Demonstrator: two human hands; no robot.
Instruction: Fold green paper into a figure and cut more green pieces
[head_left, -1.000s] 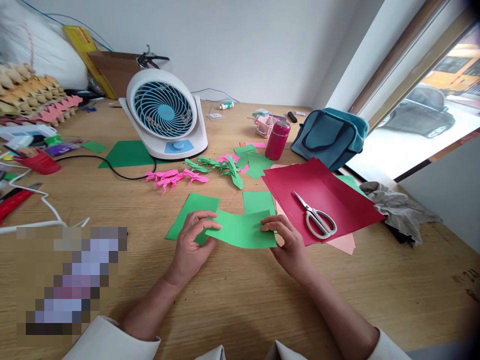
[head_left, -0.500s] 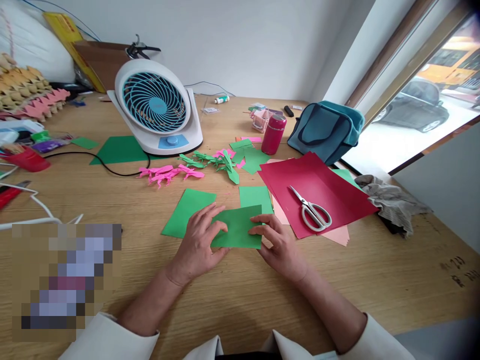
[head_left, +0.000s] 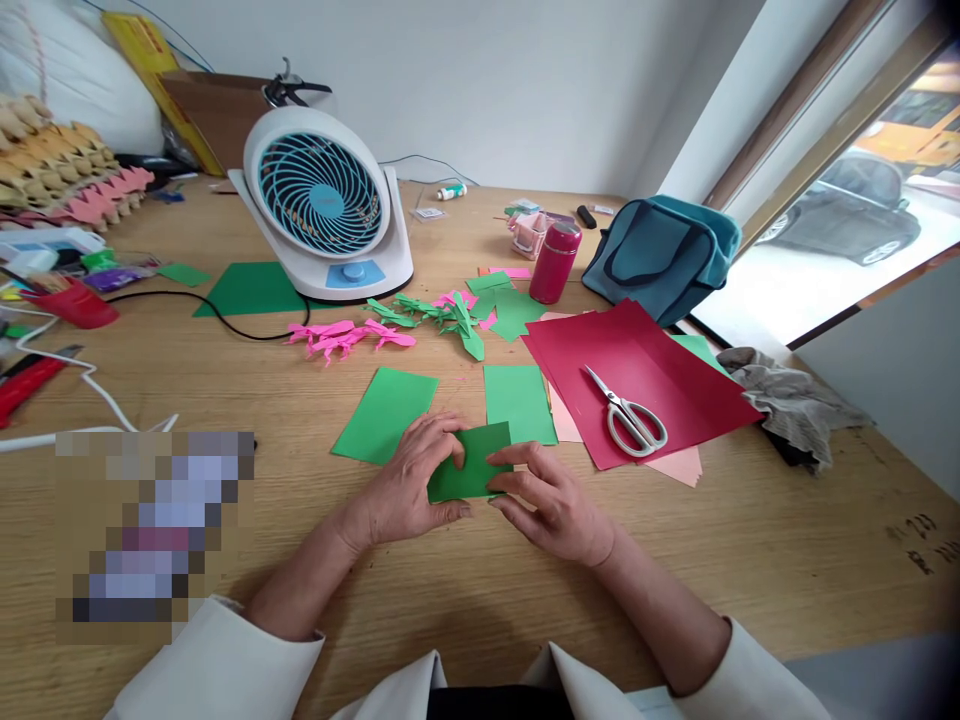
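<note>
Between my two hands is a piece of green paper [head_left: 474,462], lifted off the table with its face towards me. My left hand [head_left: 409,480] pinches its left side, thumb along the lower edge and fingers over the top. At the right edge, my right hand [head_left: 551,500] holds it between thumb and bent fingers. A flat green sheet [head_left: 390,410] lies behind my left hand, partly covered by it. Another green sheet [head_left: 523,400] lies just behind the held paper. Folded pink paper shapes [head_left: 337,338] and folded green paper shapes [head_left: 461,325] are grouped farther back.
White-handled scissors [head_left: 631,420] rest on red paper sheets [head_left: 697,390] to the right. A fan [head_left: 326,205] stands at the back left, its black cord running left. A red bottle [head_left: 555,262] and a blue bag [head_left: 660,260] stand at the back right. A blurred patch covers something at left.
The held green paper now looks narrower and sits slightly lower. My right hand has come closer to my left. The whole view has shifted slightly.
</note>
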